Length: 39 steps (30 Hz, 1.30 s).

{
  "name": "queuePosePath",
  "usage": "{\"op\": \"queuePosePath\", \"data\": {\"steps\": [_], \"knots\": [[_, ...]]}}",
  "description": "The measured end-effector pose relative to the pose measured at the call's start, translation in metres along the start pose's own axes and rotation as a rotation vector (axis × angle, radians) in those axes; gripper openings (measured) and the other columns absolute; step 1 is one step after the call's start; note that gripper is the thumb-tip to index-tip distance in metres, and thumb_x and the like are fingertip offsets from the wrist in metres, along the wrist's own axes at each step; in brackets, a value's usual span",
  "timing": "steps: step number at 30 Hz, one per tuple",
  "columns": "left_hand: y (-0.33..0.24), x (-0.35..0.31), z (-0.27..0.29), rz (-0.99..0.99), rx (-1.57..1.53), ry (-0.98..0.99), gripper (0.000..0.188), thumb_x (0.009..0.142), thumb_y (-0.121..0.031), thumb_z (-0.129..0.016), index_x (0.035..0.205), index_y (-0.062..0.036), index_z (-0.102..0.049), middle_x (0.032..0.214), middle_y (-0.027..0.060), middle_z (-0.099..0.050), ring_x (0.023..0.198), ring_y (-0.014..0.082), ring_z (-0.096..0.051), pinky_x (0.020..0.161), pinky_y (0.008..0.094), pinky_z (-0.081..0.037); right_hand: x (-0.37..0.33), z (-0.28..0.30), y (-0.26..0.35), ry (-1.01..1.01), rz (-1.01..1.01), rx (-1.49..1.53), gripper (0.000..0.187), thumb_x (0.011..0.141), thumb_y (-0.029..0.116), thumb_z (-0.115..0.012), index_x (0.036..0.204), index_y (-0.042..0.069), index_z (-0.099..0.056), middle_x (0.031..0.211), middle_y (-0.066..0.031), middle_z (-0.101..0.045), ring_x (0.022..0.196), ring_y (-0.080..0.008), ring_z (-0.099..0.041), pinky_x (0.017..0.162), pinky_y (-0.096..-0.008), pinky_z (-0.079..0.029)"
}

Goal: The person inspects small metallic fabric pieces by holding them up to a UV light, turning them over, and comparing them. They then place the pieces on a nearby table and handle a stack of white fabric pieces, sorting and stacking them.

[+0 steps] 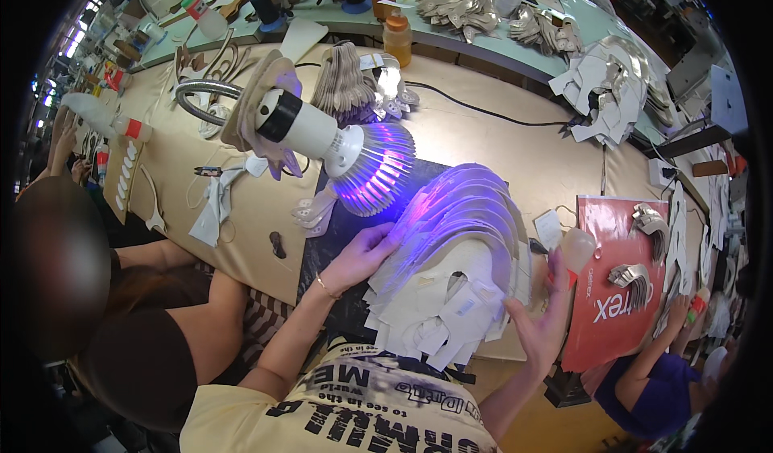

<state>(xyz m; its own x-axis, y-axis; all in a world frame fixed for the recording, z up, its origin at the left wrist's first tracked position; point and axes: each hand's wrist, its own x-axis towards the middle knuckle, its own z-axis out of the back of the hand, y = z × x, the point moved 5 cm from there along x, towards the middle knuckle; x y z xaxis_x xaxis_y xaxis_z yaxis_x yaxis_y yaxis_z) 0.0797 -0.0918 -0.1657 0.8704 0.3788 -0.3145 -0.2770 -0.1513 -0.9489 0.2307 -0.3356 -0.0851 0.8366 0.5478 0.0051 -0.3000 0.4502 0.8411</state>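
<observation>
A fanned stack of pale, curved shoe-upper pieces (pixel 451 268) lies in front of me, small white labels (pixel 471 302) on its near part. My left hand (pixel 362 256) is at the stack's left edge, fingers closed on the pieces. To the right of the stack, my right hand (pixel 541 320) has its fingers stretched out and the thumb apart, close by or touching the edge; exact contact is unclear. Just above the stack, a finned lamp (pixel 372 169) on a flexible metal neck (pixel 205 91) casts violet light on the pieces.
A red printed sheet (pixel 596 324) with small curved silver pieces (pixel 632 280) lies at right, beside a pale-capped bottle (pixel 577 250). More stacked pieces (pixel 342 82) and an amber bottle (pixel 397 38) stand behind. One person (pixel 161 356) sits close at left; another (pixel 652 388) works at right.
</observation>
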Motion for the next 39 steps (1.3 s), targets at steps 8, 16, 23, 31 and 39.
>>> {"op": "queuePosePath", "data": {"steps": [8,16,23,31,39], "knots": [[-0.008,-0.008,-0.007,0.028,0.098,-0.009,0.039,0.088,-0.029,-0.062,0.111,0.0024,-0.058,0.089,-0.0012,-0.057,0.080,0.0052,-0.047,0.073,0.0209,-0.041,0.068,-0.052,0.005,0.301,-0.031,0.217,0.124,0.058,0.035,-0.088,0.149,0.008,-0.009,0.139,-0.0207,-0.040,0.128,-0.0285,-0.041,0.107,-0.0386,-0.034],[0.001,0.000,-0.009,-0.098,-0.104,-0.060,0.038,0.089,-0.023,-0.057,0.115,0.0040,-0.054,0.102,0.0041,-0.058,0.093,0.0094,-0.048,0.086,0.0262,-0.040,0.072,-0.055,0.000,0.252,-0.077,0.216,0.119,0.053,0.030,-0.091,0.145,0.002,-0.020,0.124,-0.0197,-0.055,0.112,-0.0254,-0.056,0.097,-0.0356,-0.044],[0.012,0.002,-0.007,-0.146,-0.057,-0.115,0.038,0.090,-0.025,-0.055,0.113,0.0043,-0.054,0.100,0.0049,-0.059,0.093,0.0099,-0.050,0.085,0.0262,-0.040,0.071,-0.058,-0.001,0.237,-0.114,0.344,0.107,0.055,0.029,-0.091,0.140,0.001,-0.032,0.124,-0.0169,-0.055,0.112,-0.0234,-0.056,0.095,-0.0350,-0.045],[0.014,0.002,-0.005,-0.115,-0.036,-0.104,0.043,0.088,-0.032,-0.058,0.111,0.0046,-0.055,0.098,0.0051,-0.058,0.091,0.0103,-0.050,0.084,0.0257,-0.041,0.072,-0.059,-0.003,0.313,-0.169,0.359,0.108,0.057,0.024,-0.090,0.143,0.003,-0.027,0.134,-0.0146,-0.045,0.121,-0.0242,-0.048,0.102,-0.0355,-0.039],[-0.005,-0.006,-0.013,-0.296,0.181,-0.236,0.042,0.085,-0.028,-0.057,0.108,0.0065,-0.057,0.092,0.0143,-0.061,0.081,0.0200,-0.058,0.076,0.0315,-0.046,0.073,-0.054,-0.010,0.208,-0.090,0.221,0.117,0.054,0.025,-0.091,0.145,0.003,-0.022,0.134,-0.0155,-0.046,0.121,-0.0241,-0.048,0.102,-0.0354,-0.040]]}}
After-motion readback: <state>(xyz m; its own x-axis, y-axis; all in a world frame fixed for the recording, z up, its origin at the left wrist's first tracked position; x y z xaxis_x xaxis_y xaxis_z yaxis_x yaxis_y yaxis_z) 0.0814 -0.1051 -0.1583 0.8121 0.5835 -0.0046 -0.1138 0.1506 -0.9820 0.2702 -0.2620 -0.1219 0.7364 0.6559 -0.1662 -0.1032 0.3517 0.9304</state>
